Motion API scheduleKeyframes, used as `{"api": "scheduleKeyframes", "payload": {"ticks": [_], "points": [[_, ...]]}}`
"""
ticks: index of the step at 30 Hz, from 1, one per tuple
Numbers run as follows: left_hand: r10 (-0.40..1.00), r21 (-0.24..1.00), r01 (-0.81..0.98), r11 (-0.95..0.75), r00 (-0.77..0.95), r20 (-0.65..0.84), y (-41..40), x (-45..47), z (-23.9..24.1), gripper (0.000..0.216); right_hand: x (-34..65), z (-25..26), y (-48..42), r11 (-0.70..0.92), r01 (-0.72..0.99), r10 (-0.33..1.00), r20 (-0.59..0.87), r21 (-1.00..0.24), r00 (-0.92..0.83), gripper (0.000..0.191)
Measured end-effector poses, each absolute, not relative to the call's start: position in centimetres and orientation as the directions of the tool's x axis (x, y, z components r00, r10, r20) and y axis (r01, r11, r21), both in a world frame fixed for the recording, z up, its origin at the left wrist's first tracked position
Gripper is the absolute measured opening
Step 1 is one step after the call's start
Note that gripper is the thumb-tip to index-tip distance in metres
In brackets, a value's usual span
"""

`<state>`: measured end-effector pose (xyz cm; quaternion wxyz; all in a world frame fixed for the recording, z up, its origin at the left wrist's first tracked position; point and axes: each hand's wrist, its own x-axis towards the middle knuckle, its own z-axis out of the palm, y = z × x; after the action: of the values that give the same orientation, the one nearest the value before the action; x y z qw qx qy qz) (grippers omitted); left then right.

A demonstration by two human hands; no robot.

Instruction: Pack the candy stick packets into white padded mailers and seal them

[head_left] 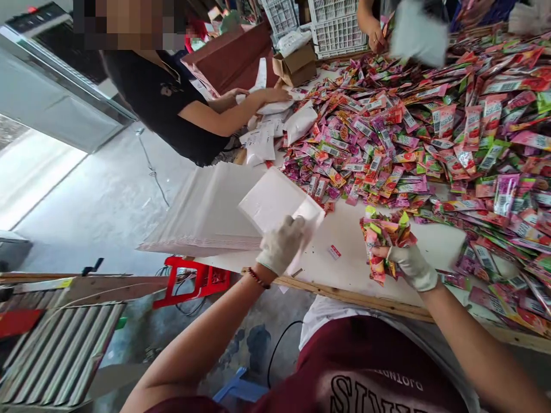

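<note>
My left hand (282,244), in a white glove, grips a white mailer bag (271,201) by its near edge, held just above the table. My right hand (408,264), also gloved, is closed around a bunch of colourful snack sachets (383,235) lifted over the white tabletop (344,258). The two hands are apart, the bag to the left of the bunch. A stack of flat white mailer bags (206,212) lies at the table's left end, beside my left hand.
A large heap of pink, green and red sachets (430,132) covers the table's right and far side. A person in black (172,103) handles white bags (267,137) opposite. Another person's hand (376,37) is at the far end. White crates (331,23), a cardboard box (297,66), a red stool (193,281).
</note>
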<state>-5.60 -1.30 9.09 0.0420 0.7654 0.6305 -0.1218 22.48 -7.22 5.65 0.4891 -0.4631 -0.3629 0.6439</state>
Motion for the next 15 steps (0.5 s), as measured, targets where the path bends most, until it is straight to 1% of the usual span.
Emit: {"api": "scheduleKeyframes", "payload": {"ticks": [1,2,4,5,6,7,8,9,11,13,15], "points": [[0.940,-0.005,0.969,-0.245,0.236,-0.246,-1.7,-3.4,8.3,0.031,22.6,6.0,-7.4,-0.198,-0.220,0.979,-0.182,-0.955,-0.091,0.039],[0.918,0.105,0.951,-0.290,0.307,-0.251,-2.0,-1.3,7.4,0.029,22.7,6.3,-7.5,-0.147,-0.140,0.986,-0.134,-0.979,-0.099,0.044],[0.873,0.394,0.861,-0.321,0.430,-0.229,-2.4,2.7,5.2,0.019,23.1,6.7,-7.9,-0.079,0.058,0.990,-0.085,-0.995,-0.110,0.050],[0.864,0.567,0.777,-0.273,0.457,-0.211,-2.5,4.3,4.1,0.013,23.3,6.8,-8.1,-0.054,0.184,0.991,-0.075,-0.981,-0.110,0.052],[0.868,0.721,0.668,-0.184,0.455,-0.199,-2.5,5.6,3.1,0.013,23.6,6.8,-8.3,-0.036,0.327,0.991,-0.076,-0.944,-0.111,0.054],[0.879,0.835,0.545,-0.074,0.431,-0.204,-2.4,6.5,2.3,0.017,23.8,6.7,-8.5,-0.025,0.474,0.991,-0.086,-0.880,-0.107,0.056],[0.889,0.902,0.431,0.036,0.399,-0.226,-2.3,7.2,1.7,0.022,24.0,6.6,-8.6,-0.020,0.611,0.989,-0.104,-0.792,-0.101,0.058],[0.893,0.930,0.345,0.128,0.367,-0.259,-2.2,7.6,1.2,0.025,24.1,6.6,-8.8,-0.016,0.725,0.988,-0.122,-0.688,-0.095,0.060],[0.894,0.937,0.243,0.252,0.312,-0.322,-2.0,8.0,0.6,0.031,24.0,6.5,-8.9,0.017,0.877,0.983,-0.154,-0.480,-0.103,0.064],[0.897,0.940,0.145,0.309,0.286,-0.338,-2.1,8.0,0.5,0.030,23.6,6.7,-8.7,0.107,0.941,0.967,-0.186,-0.321,-0.173,0.065],[0.910,0.953,0.081,0.293,0.284,-0.303,-2.3,7.8,0.6,0.026,23.3,6.9,-8.1,0.208,0.944,0.936,-0.230,-0.255,-0.268,0.064]]}}
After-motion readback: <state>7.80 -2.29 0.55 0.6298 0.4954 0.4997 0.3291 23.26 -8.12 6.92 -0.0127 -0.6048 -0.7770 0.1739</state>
